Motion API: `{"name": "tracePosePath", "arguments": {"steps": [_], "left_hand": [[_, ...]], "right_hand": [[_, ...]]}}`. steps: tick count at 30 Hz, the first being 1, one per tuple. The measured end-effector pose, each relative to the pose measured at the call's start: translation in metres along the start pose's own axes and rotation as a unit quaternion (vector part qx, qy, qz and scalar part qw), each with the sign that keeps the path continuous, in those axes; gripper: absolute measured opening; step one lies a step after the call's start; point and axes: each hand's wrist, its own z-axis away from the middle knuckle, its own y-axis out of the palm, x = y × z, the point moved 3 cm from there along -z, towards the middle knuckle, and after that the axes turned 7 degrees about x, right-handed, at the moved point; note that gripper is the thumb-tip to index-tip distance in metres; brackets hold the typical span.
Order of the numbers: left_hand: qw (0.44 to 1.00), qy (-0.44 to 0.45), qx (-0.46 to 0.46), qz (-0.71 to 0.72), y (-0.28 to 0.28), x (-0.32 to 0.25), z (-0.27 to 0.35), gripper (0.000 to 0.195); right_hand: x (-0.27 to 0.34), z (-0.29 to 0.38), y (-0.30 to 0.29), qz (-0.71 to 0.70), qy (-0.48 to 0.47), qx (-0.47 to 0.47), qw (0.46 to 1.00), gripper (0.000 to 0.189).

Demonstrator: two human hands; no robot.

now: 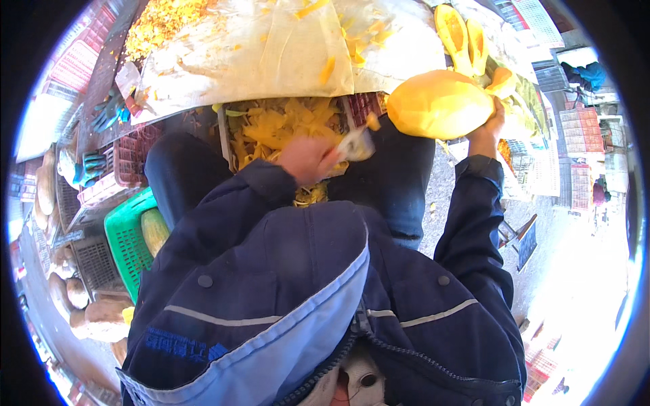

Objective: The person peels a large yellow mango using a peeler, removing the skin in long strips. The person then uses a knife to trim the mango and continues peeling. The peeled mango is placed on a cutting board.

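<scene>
My right hand (488,124) grips the right end of a large peeled squash (439,104), whose yellow-orange flesh shows flat peeling facets. The squash is raised above my right knee, near the edge of the covered table. In front of my belly, my left hand (310,160) is closed around a pale, motion-blurred hand tool (357,145), probably a peeler. A small orange scrap (372,122) shows beside the tool's tip. Below that hand, between my knees, a crate (225,139) holds a heap of yellow peelings (289,122).
A stained pale cloth (244,66) covers the table ahead, with orange pulp (157,25) at far left. Cut hollow squash pieces (452,38) lie at right. At left are a green plastic crate (129,243) holding an unpeeled squash (154,231), a red crate (134,157) and work gloves (107,112).
</scene>
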Motion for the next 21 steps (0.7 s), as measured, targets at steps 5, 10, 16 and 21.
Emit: {"name": "tracePosePath", "arguments": {"steps": [5, 10, 16, 21], "left_hand": [[0.977, 0.051, -0.174, 0.115, -0.007, -0.013, -0.006, 0.029], [0.990, 0.087, -0.098, -0.043, 0.009, -0.010, -0.010, 0.026], [0.980, 0.082, -0.164, 0.072, 0.009, -0.004, -0.009, 0.026], [0.994, -0.024, -0.084, -0.067, 0.001, -0.003, -0.009, 0.032]], "right_hand": [[-0.007, 0.011, -0.006, 0.033, 0.004, 0.002, 0.999, 0.056], [-0.012, 0.018, 0.004, 0.045, 0.016, -0.015, 0.999, 0.060], [-0.012, 0.021, 0.002, -0.012, 0.010, -0.016, 1.000, 0.053], [-0.007, 0.014, 0.007, -0.037, -0.027, 0.007, 0.999, 0.046]]}}
